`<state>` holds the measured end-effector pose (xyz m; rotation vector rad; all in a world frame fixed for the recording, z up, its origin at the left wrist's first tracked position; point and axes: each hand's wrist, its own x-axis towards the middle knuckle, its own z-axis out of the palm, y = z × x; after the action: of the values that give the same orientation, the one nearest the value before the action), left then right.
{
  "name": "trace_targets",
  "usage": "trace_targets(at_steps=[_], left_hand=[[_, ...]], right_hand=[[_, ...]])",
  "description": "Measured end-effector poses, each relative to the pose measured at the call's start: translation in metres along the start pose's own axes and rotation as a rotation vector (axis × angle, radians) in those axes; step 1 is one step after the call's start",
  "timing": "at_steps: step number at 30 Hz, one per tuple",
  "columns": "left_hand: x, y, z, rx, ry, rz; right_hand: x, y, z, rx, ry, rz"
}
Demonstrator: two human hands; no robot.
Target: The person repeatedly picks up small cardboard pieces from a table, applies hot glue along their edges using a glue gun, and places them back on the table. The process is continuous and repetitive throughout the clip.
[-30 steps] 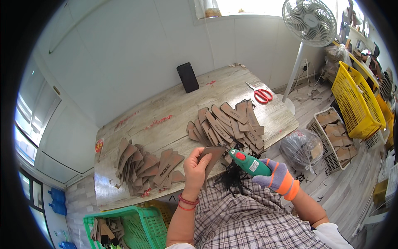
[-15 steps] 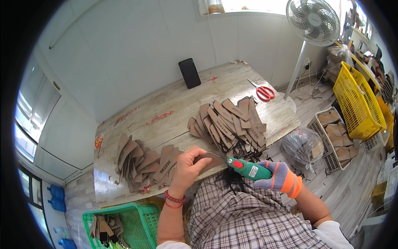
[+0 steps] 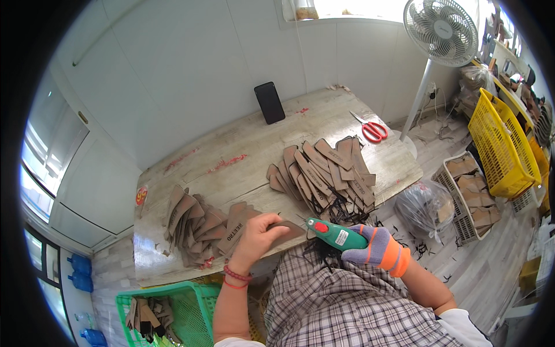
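Observation:
My bare left hand [image 3: 254,237], with red beads at the wrist, pinches a curved brown leather-like piece [image 3: 292,231] at the table's near edge. My gloved right hand [image 3: 381,250] is wrapped round a green handheld power tool [image 3: 337,235] with a red switch. The tool's thin metal tip points left, close to the piece's right end; I cannot tell if they touch. Beyond the tool, a stack of similar brown pieces [image 3: 321,170] has black trimmings [image 3: 345,213] at its near end. Another pile of brown pieces [image 3: 193,225] fans out left of my left hand.
Red-handled scissors [image 3: 373,130] and a black phone [image 3: 270,104] are on the table [image 3: 231,144]. A green basket [image 3: 193,312] stands below left. On the right are a fan [image 3: 442,32], a stuffed plastic bag [image 3: 425,208], a yellow crate [image 3: 503,144] and a white crate of brown pieces [image 3: 457,202].
The green tool has moved left relative to the table, and its tip now shows apart from the stack. The brown piece has tilted in my left hand. The whole view has shifted slightly.

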<state>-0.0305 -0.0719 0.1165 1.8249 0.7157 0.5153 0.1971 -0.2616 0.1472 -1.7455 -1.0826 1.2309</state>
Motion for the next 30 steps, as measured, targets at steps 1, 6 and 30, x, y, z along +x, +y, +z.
trace_targets(at_steps=[1,6,30], left_hand=[[0.003,-0.015,-0.019,0.035,0.055,-0.027],[0.061,-0.092,-0.031,0.696,0.545,0.197],[0.109,-0.107,0.064,-0.101,0.953,0.003]], right_hand=[[-0.002,0.0,-0.002,0.035,0.004,0.045],[-0.003,0.041,-0.011,0.107,0.109,-0.031],[0.007,0.043,0.002,0.171,0.176,0.02]])
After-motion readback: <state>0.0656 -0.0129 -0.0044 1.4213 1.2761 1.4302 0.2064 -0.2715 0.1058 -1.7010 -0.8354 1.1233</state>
